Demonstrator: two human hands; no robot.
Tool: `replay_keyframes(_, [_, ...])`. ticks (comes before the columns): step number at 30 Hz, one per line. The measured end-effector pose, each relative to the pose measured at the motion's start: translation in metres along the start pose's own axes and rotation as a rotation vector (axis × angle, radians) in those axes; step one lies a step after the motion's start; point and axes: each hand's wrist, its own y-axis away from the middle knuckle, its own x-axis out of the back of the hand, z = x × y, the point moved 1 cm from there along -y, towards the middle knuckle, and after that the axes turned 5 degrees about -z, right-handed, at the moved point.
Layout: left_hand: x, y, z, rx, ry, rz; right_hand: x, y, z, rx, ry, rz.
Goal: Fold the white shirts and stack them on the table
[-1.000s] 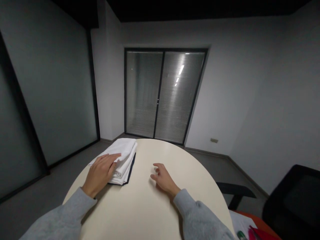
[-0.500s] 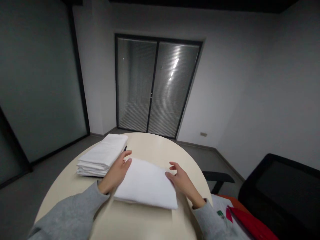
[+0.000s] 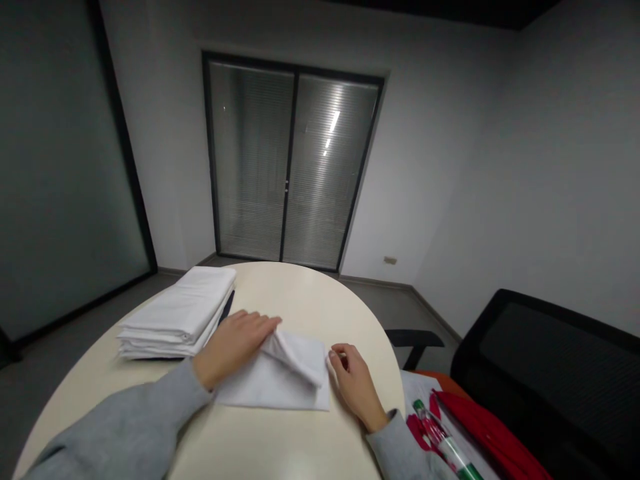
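Observation:
A white folded cloth lies on the round cream table in front of me. My left hand rests on its left part, fingers closed over a raised fold of the fabric. My right hand pinches the cloth's right edge between thumb and fingers. A stack of folded white cloths sits to the left on the table, with a dark edge showing under it.
A black chair stands at the right. Red and white items with a green-capped pen lie on an orange surface at the lower right. Glass doors with blinds are behind the table.
One cloth came off the stack and was laid flat in front of me. Now its far side is being lifted and folded over by my left hand while the right hand pinches the edge.

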Motion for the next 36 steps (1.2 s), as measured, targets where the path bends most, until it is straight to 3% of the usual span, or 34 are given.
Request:
replay_keyframes(3, [0.02,-0.048,-0.003,0.179,-0.132,0.246,-0.001,0.003,-0.002,0.029,0.052,0.004])
replay_keyframes(5, [0.026,-0.06,0.003,0.208,-0.141,0.348,0.0,0.006,-0.005,0.069,0.077,0.009])
replay_keyframes(7, [0.019,-0.055,0.012,0.115,-0.095,0.276,0.002,0.011,-0.011,0.152,0.146,0.01])
replay_keyframes(10, [-0.008,-0.031,0.018,-0.033,0.005,0.026,0.002,0.02,-0.026,0.304,0.311,-0.041])
replay_keyframes(13, [-0.04,-0.014,0.008,-0.041,0.071,-0.119,-0.004,0.023,-0.041,0.381,0.44,-0.201])
replay_keyframes(15, [-0.057,-0.015,-0.002,-0.023,0.087,-0.187,-0.01,0.022,-0.047,0.356,0.487,-0.305])
replay_keyframes(18, [-0.071,-0.035,-0.017,0.0,0.052,-0.234,-0.016,0.018,-0.051,0.267,0.52,-0.406])
replay_keyframes(20, [-0.07,-0.059,-0.027,0.017,-0.038,-0.199,-0.017,0.016,-0.052,0.243,0.532,-0.454])
replay_keyframes(24, [-0.052,-0.118,-0.048,0.195,-0.243,-0.107,-0.015,0.022,-0.056,0.249,0.516,-0.53])
replay_keyframes(27, [-0.036,-0.144,-0.045,0.312,-0.282,-0.064,-0.013,0.036,-0.057,0.246,0.483,-0.539])
replay_keyframes(29, [-0.031,-0.142,-0.029,0.238,-0.248,-0.02,-0.014,0.049,-0.055,0.24,0.452,-0.524])
replay_keyframes(32, [-0.034,-0.111,-0.001,0.125,-0.175,-0.004,-0.017,0.066,-0.051,0.222,0.436,-0.517])
replay_keyframes(34, [-0.039,-0.084,0.01,0.1,-0.157,-0.058,-0.019,0.074,-0.05,0.201,0.449,-0.529])
replay_keyframes(36, [-0.046,-0.064,0.013,0.014,-0.131,-0.188,-0.019,0.079,-0.052,0.189,0.454,-0.537])
